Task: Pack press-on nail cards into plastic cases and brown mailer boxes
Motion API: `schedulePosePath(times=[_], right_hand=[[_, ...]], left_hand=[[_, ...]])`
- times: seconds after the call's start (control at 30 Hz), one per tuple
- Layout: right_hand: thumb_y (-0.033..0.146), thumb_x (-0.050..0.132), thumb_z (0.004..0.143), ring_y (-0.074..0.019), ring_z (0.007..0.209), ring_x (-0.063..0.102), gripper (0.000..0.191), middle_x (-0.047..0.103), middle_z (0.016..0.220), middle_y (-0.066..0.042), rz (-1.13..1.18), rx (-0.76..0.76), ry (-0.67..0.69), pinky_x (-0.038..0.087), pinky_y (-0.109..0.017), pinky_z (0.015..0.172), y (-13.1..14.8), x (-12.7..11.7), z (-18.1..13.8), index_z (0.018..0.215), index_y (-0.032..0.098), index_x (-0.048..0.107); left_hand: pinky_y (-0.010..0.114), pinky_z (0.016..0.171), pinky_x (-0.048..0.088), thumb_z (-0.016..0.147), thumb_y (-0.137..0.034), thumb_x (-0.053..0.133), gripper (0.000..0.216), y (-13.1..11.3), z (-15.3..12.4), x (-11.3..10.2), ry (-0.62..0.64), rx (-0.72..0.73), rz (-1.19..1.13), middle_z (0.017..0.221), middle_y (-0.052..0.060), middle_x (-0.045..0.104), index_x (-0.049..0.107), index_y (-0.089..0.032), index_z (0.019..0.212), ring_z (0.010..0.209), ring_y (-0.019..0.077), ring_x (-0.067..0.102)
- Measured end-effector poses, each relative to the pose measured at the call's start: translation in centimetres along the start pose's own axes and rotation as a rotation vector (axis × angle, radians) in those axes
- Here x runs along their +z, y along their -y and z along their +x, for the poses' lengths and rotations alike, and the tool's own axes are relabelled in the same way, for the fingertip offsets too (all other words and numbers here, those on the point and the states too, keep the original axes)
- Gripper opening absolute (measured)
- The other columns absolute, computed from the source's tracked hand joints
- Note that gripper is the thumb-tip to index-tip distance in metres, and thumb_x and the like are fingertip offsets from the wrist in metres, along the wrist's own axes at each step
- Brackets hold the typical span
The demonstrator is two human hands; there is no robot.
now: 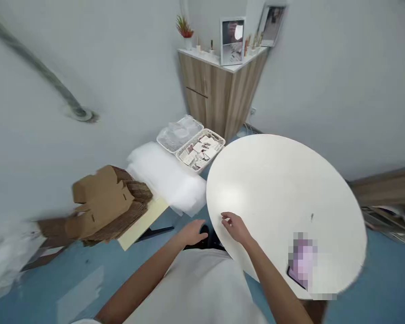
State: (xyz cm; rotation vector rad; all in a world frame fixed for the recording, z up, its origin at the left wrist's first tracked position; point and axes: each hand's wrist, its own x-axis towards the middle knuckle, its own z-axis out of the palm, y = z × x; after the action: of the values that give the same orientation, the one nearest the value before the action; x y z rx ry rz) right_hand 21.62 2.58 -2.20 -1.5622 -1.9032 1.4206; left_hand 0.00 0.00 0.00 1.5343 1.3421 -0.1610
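Note:
My left hand [192, 233] hangs in front of my body, left of the round white table [276, 180]. Its thumb stands apart from the fingers and nothing shows in it. Over the near left edge of the table is my right hand [236, 227], its fingers loosely bent and parted, with nothing visible between them. Whether it touches the tabletop I cannot tell. A phone [296, 277], partly blurred out, lies on the table to the right of my right forearm.
Flattened cardboard boxes [104, 202] are stacked at left, beside a white wrapping bundle [165, 175]. Behind are a white basket of cards [202, 150] and a tray of clear plastic [180, 132]. A wooden cabinet [209, 85] with framed pictures fills the corner.

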Motion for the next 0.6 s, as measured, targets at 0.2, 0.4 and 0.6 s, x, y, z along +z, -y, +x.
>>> schedulePosePath(times=[0.2, 0.4, 0.6], right_hand=[[0.030, 0.047, 0.076, -0.0135, 0.072, 0.057, 0.031, 0.062, 0.097, -0.004, 0.084, -0.096, -0.006, 0.045, -0.032, 0.073, 2.7, 0.1, 5.7, 0.105, 0.022, 0.056], [0.036, 0.053, 0.073, -0.0102, 0.057, 0.056, 0.031, 0.061, 0.092, -0.002, 0.383, 0.078, 0.114, 0.046, -0.032, 0.067, 5.8, -1.2, 10.5, 0.101, 0.022, 0.056], [0.038, 0.059, 0.069, -0.0108, 0.063, 0.057, 0.033, 0.062, 0.090, -0.004, 0.688, 0.272, 0.052, 0.045, -0.032, 0.070, 7.3, -2.7, 14.5, 0.097, 0.020, 0.058]], left_hand=[[0.038, 0.081, 0.041, 0.070, -0.053, 0.052, 0.063, 1.1, -0.5, -2.5, -0.204, -0.023, -0.183, 0.124, 0.013, 0.049, 0.046, -0.018, 0.122, 0.104, 0.0305, 0.051], [0.034, 0.073, 0.045, 0.070, -0.048, 0.054, 0.051, 2.1, 2.6, -8.1, -0.451, 0.036, -0.431, 0.108, 0.010, 0.058, 0.052, -0.020, 0.113, 0.089, 0.0232, 0.058], [0.033, 0.075, 0.047, 0.069, -0.041, 0.058, 0.038, 3.3, 8.9, -14.8, -0.531, 0.066, -0.515, 0.106, 0.008, 0.059, 0.057, -0.021, 0.101, 0.089, 0.0202, 0.058]])
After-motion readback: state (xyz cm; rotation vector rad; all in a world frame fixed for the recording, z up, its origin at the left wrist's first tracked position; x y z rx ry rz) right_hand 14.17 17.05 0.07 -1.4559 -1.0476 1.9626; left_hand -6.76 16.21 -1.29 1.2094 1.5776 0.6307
